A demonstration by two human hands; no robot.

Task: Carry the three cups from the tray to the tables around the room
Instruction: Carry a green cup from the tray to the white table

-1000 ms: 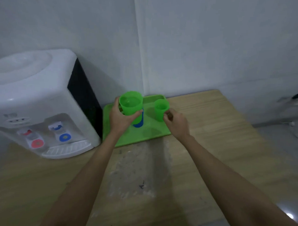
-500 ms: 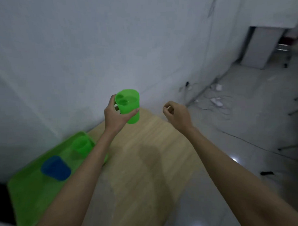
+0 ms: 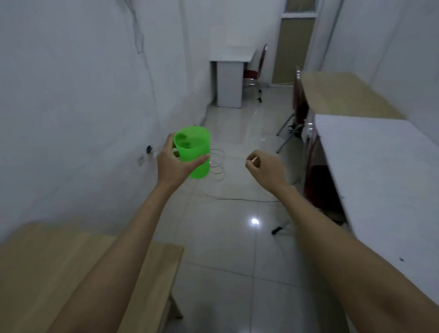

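Observation:
A bright green cup [image 3: 195, 150] is held upright in the air over the tiled floor, with liquid showing inside it. My left hand [image 3: 175, 165] wraps around its left side and front. My right hand [image 3: 264, 168] floats to the right of the cup at the same height, fingers curled in, holding nothing. The tray and the other two cups are out of view.
A wooden table [image 3: 55, 266] lies at the lower left against the wall. A white table [image 3: 388, 175] and a wooden table [image 3: 340, 95] line the right wall, with red chairs [image 3: 303, 106] tucked in. A white desk [image 3: 231, 66] stands at the far end. Cables [image 3: 218, 164] lie on the floor.
My view has swung right from the tray table to the room's length. The tray, the blue cup and the small green cup have left the view. My left hand still carries the green cup.

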